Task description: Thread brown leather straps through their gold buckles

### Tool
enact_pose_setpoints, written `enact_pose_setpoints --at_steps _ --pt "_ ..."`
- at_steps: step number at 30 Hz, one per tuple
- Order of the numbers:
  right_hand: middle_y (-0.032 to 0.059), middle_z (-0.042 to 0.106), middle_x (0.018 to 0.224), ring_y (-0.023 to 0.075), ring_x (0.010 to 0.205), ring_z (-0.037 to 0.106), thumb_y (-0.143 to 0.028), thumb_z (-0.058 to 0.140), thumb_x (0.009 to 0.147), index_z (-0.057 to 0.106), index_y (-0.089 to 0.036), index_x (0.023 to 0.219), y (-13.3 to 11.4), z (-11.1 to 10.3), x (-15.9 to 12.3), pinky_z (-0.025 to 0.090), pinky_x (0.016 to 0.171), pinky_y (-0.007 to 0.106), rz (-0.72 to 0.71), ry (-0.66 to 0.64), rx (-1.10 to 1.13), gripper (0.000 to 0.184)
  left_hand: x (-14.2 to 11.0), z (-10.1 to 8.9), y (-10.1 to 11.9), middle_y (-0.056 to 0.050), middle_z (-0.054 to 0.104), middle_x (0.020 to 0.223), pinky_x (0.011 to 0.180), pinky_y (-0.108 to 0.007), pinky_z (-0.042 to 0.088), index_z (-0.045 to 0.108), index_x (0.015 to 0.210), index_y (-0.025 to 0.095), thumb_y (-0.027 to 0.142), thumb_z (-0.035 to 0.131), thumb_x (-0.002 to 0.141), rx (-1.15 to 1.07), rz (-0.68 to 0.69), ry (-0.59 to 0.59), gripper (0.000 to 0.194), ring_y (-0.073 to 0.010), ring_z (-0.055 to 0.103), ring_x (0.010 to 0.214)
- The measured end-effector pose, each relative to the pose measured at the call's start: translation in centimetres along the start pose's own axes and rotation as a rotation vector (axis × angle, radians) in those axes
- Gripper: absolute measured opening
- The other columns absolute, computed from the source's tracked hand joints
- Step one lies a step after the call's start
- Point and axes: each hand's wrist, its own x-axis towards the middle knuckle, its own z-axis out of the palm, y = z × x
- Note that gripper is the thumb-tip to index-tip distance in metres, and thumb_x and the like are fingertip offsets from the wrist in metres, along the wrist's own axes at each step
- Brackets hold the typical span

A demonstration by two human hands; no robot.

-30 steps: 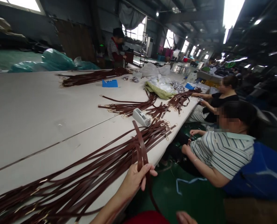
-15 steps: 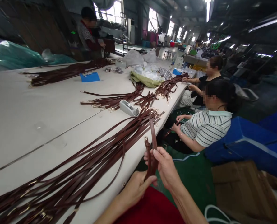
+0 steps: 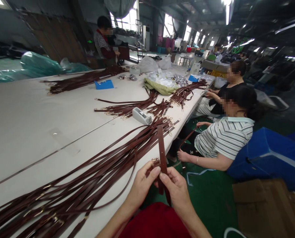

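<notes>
Between my two hands is a brown leather strap (image 3: pixel 161 145) with a row of small holes and a gold buckle (image 3: pixel 155 161). My left hand (image 3: pixel 145 180) pinches the strap just below the buckle. Pressed against the holed length, my right hand (image 3: pixel 175 185) grips it with the thumb on top. The holed end stands upright above my fingers, and a lower part hangs beneath them. Beside my hands, a long bundle of brown straps (image 3: pixel 100 165) with gold fittings lies along the white table (image 3: pixel 50 132).
A grey tape dispenser (image 3: pixel 141 116) stands among more straps. Behind it are a green sack (image 3: pixel 159 87) of plastic bags and a blue holder (image 3: pixel 104 84). A co-worker in a striped shirt (image 3: pixel 224 135) sits at the right, near blue bins (image 3: pixel 266 155) and cardboard (image 3: pixel 249 205).
My left hand has risen to pinch the strap near the buckle. The buckle end has dropped lower, and the holed end stands straighter. The seated co-worker's hands have moved apart along a strap.
</notes>
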Motion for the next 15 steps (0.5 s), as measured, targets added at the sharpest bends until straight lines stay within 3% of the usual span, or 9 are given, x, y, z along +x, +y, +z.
enact_pose_setpoints --at_steps 3,7,10,15 --pt "0.0010 0.066 0.067 0.0125 0.058 0.050 -0.061 0.073 0.079 0.069 -0.017 0.083 -0.2 -0.3 -0.2 0.038 0.055 0.026 0.052 -0.014 -0.061 0.044 0.1 0.9 -0.2 -0.004 0.066 0.087 0.060 -0.025 0.049 0.072 0.103 0.017 0.049 0.071 0.085 -0.069 0.020 0.107 0.037 -0.0184 0.056 0.074" --pt "0.0041 0.068 0.076 0.0175 0.072 0.058 -0.066 0.069 0.080 0.073 -0.018 0.084 -0.5 -2.0 -0.5 0.047 0.068 0.030 0.028 0.023 -0.162 0.048 -0.1 0.7 -0.8 -0.006 0.069 0.096 0.083 -0.030 0.052 0.070 0.107 0.018 0.047 0.067 0.089 -0.150 0.027 0.119 0.034 -0.0207 0.061 0.087" --pt "0.0046 0.068 0.072 0.0166 0.064 0.058 -0.065 0.068 0.082 0.072 -0.017 0.088 -0.5 -4.0 -1.4 0.045 0.062 0.029 0.063 0.036 -0.132 0.048 -0.1 0.0 -0.8 -0.004 0.067 0.088 0.071 -0.026 0.047 0.068 0.113 0.018 0.049 0.065 0.091 -0.227 0.011 0.114 0.038 -0.0152 0.058 0.073" --pt "-0.0015 0.054 0.049 0.0094 0.042 0.038 -0.063 0.068 0.083 0.069 -0.015 0.090 0.6 -6.8 -3.7 0.023 0.047 0.025 0.217 -0.047 0.011 0.049 0.0 -0.8 0.6 -0.001 0.064 0.080 0.052 -0.022 0.030 0.063 0.121 0.019 0.045 0.073 0.086 -0.421 0.029 0.128 0.045 -0.0059 0.041 0.053"
